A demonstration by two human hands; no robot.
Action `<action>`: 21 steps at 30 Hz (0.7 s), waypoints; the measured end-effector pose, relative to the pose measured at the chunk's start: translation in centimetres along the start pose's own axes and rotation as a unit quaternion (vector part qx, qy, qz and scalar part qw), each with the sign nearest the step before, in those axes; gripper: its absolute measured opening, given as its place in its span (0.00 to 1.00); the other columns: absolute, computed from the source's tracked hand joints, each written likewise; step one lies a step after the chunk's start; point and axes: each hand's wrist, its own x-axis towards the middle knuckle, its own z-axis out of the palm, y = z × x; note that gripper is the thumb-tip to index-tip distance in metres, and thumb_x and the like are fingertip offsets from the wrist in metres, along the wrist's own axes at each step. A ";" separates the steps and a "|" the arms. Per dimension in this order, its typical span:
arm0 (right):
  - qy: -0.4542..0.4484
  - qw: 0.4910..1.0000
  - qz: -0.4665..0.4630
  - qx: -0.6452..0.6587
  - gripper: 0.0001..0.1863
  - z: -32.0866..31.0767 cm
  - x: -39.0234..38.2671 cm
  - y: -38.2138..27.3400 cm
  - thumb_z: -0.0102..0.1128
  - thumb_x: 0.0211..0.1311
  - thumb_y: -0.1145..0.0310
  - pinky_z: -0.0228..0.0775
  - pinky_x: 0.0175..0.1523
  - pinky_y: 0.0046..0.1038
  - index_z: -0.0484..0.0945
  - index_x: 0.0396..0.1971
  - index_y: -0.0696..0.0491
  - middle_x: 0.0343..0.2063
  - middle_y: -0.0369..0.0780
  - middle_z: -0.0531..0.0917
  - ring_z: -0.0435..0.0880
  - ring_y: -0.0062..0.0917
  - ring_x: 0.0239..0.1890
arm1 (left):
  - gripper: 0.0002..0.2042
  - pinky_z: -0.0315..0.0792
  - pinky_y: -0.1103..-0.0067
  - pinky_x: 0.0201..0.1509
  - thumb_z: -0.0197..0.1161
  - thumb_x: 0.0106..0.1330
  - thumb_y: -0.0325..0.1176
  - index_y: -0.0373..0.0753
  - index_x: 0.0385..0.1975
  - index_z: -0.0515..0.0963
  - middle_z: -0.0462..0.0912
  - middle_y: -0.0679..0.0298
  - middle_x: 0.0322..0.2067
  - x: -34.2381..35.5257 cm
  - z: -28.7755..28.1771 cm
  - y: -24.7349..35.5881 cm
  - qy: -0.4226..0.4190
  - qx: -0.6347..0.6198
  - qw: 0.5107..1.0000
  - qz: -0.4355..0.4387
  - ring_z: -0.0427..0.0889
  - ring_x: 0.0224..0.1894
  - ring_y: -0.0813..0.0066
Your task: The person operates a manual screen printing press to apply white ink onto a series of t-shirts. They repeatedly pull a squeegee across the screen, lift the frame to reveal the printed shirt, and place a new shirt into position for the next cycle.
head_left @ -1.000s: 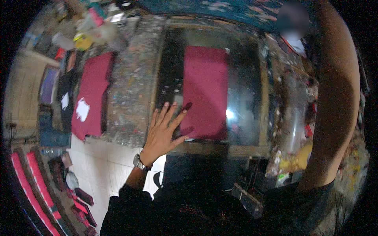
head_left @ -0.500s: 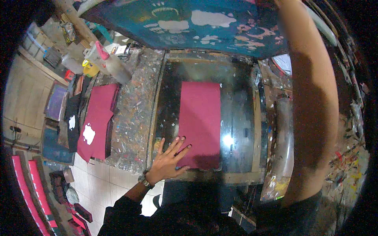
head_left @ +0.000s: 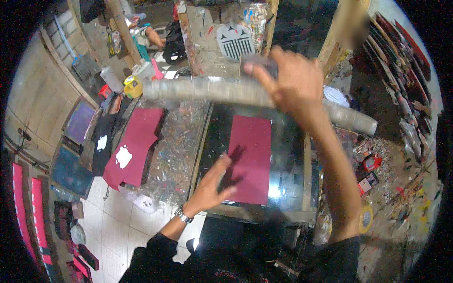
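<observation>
Hovering empty and loosely open, the left hand (head_left: 211,186) is at the maroon panel's (head_left: 253,160) left edge, over a glossy board (head_left: 289,160); the right hand (head_left: 297,78) grips a dark, blurred object (head_left: 263,65) I can't name.

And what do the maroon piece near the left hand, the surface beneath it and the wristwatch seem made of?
Maroon piece: matte, probably fabric, showing no shine. Surface beneath it: glossy, perhaps glass, mirroring a light. Wristwatch: shiny, likely metal, with silvery glints.

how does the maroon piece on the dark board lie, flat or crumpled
Flat: the maroon piece shows straight edges and an even surface on the dark board, without visible bunching. Whether it is doubled, I cannot tell.
</observation>
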 end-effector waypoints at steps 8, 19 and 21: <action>-0.353 0.926 -0.058 0.124 0.30 7.6 -18.8 -3.6 0.60 0.64 0.35 0.79 0.42 0.49 0.77 0.51 0.48 0.32 0.46 0.88 0.89 0.46 0.33 | 0.21 0.86 0.69 0.41 0.59 0.78 0.40 0.26 0.54 0.67 0.84 0.47 0.40 -4.8 0.6 -1.6 0.194 -0.358 0.853 -0.326 0.90 0.38 0.59; -0.285 0.952 -0.053 0.097 0.25 20.3 -15.5 1.4 0.67 0.62 0.46 0.76 0.32 0.46 0.77 0.46 0.51 0.32 0.46 0.86 0.87 0.44 0.30 | 0.18 0.86 0.71 0.34 0.60 0.78 0.40 0.25 0.46 0.72 0.86 0.46 0.32 -6.3 0.5 -4.1 0.113 -0.339 0.832 -0.425 0.89 0.31 0.62; -0.269 0.956 -0.074 0.091 0.19 17.3 -19.5 -2.2 0.66 0.62 0.54 0.78 0.33 0.44 0.77 0.46 0.50 0.33 0.43 0.86 0.87 0.41 0.30 | 0.17 0.86 0.71 0.35 0.59 0.78 0.38 0.25 0.47 0.72 0.87 0.46 0.34 -6.6 -0.4 -3.4 0.117 -0.308 0.839 -0.434 0.90 0.33 0.62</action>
